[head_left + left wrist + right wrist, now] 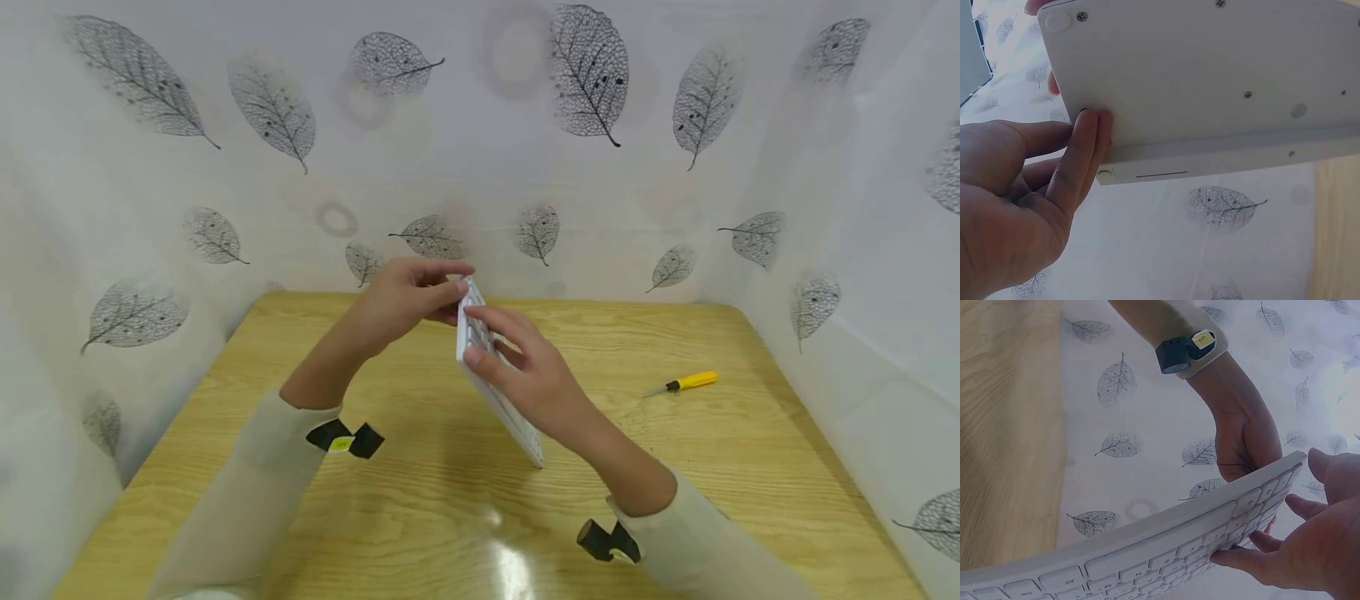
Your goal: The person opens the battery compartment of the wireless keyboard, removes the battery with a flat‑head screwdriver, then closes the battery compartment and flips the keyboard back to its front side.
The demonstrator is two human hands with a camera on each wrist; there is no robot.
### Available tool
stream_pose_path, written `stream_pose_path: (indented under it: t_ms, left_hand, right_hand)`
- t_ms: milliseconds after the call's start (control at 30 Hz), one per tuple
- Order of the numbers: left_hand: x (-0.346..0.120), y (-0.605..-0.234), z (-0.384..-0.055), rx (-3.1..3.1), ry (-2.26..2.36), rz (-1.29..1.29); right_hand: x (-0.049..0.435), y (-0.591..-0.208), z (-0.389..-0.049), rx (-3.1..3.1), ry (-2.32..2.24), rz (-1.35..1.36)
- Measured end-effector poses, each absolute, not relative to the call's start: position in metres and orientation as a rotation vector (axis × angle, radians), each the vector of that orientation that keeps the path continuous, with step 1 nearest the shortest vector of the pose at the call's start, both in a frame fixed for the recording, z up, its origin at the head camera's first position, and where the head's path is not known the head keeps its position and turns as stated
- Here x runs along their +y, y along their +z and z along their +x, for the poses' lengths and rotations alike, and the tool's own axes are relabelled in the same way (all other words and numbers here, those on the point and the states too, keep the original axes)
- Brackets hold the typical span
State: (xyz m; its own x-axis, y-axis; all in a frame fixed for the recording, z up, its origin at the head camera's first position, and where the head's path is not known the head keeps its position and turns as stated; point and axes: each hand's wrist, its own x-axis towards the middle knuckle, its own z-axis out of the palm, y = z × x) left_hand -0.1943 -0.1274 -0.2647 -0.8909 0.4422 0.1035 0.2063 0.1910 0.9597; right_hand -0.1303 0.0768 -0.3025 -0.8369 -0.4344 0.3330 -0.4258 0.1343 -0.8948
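Note:
A white computer keyboard (pixel 504 400) is held up on a slant over the table, its keys facing right. My left hand (pixel 408 296) grips its far end; in the left wrist view, fingers (pixel 1082 147) lie against the keyboard's back (pixel 1179 75), where small screws and a long raised ridge show. My right hand (pixel 536 375) is at the key side, thumb and fingers spread and lightly bent. In the right wrist view, a digit of the right hand (pixel 1329 531) touches the keys (pixel 1179 556), while others lie by the end of the keyboard. Hidden parts of the left hand are behind it.
A screwdriver (pixel 692 381) with a yellow and black handle lies on the right of the wooden table (pixel 360 517). White cloth (pixel 487 183) printed with leaves hangs behind and along both sides. A small dark camera (pixel 367 440) sits on the left wrist.

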Motion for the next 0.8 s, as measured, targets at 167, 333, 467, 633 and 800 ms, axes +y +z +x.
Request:
stream_pose_path:
  t_ms: [167,333,467,633,800]
  left_hand:
    - [-0.116,-0.268,-0.195,2.191,1.854,0.662]
    - [-0.106,-0.271,-0.196,2.137,1.926,0.676]
    - [-0.101,-0.272,-0.196,2.125,1.952,0.677]
    - [-0.094,-0.274,-0.197,2.091,1.991,0.687]
    - [-0.086,-0.276,-0.199,2.059,2.024,0.706]
  right_hand:
    - [0.084,-0.298,-0.129,2.37,-1.877,-0.851]
    - [0.092,-0.295,-0.127,2.381,-1.889,-0.8]
    - [0.096,-0.295,-0.127,2.369,-1.89,-0.788]
    - [0.102,-0.291,-0.126,2.352,-1.895,-0.789]
    - [0.108,-0.288,-0.126,2.342,-1.894,-0.811]
